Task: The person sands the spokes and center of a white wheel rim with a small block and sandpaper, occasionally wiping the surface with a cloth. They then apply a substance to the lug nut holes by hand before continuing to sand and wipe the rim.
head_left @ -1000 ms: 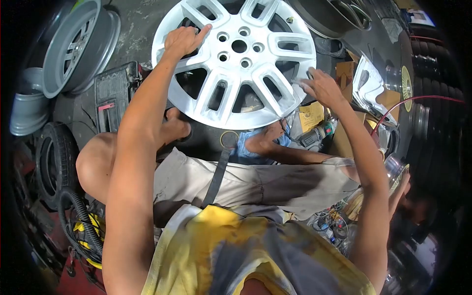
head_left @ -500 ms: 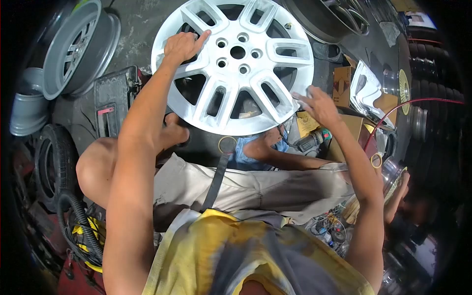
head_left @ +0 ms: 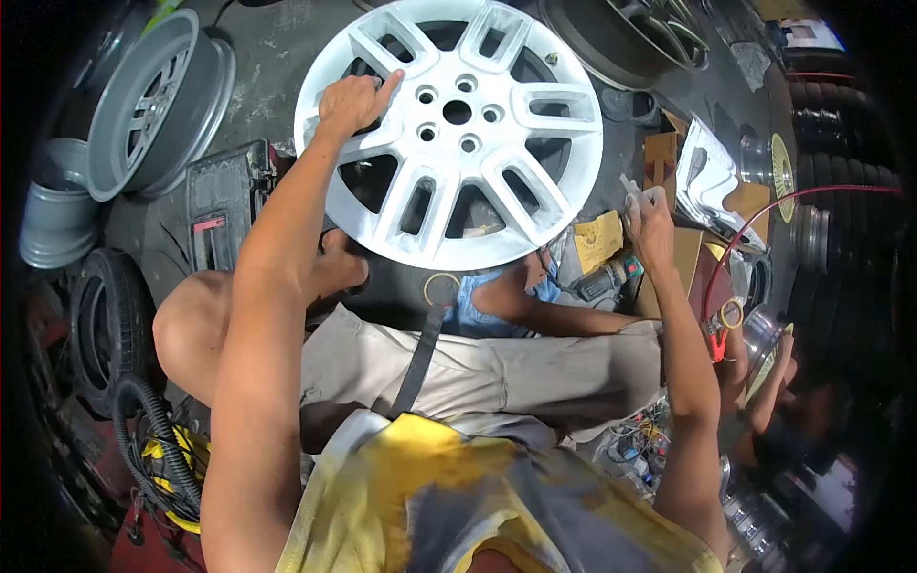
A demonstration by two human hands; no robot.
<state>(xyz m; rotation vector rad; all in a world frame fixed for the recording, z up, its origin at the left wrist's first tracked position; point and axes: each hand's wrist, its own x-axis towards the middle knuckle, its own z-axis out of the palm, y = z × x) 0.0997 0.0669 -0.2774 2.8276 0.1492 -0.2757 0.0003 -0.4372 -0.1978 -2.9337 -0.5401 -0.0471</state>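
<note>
A white-grey alloy wheel (head_left: 449, 205) with paired spokes lies face up before my crossed legs. My left hand (head_left: 353, 103) grips one of its left spokes, thumb stretched along the face toward the hub and the other fingers curled over the spoke. Off the wheel's right edge, my right hand (head_left: 650, 229) is raised with its fingers drawn together. A small pale bit sticks up from those fingertips; whether it is a thin piece of material or a dusty finger, I cannot make out.
Other wheels stand at left (head_left: 143, 119) and top right (head_left: 621, 43). A yellow sandpaper sheet (head_left: 599, 242), a power tool (head_left: 604, 279) and a cardboard box (head_left: 669, 272) lie right. A toolbox (head_left: 224, 205) and a tyre (head_left: 110, 325) are left. Another person sits lower right.
My right hand has lifted off the wheel's lower right rim and moved right. My left hand keeps its hold on the spoke. The view has shifted slightly.
</note>
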